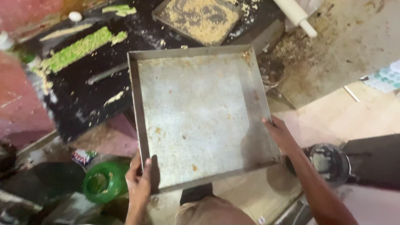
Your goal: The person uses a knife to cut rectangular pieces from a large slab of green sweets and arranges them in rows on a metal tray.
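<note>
A large square metal tray (pixel 196 112) with low walls and a few crumbs on its bare bottom is held level in front of me. My left hand (pixel 138 180) grips its near left corner, thumb over the rim. My right hand (pixel 280 134) holds the right rim from outside, fingers on the wall. Just beyond the tray lies a dark counter (pixel 83 91) with green and pale crumbs on it.
A second tray (pixel 200 18) covered in yellowish crumbs sits at the back. A white rolling pin (pixel 296 16) lies at the top right. A green plastic jar (pixel 104 181) stands below left, a dirty metal pot (pixel 331 162) at the lower right.
</note>
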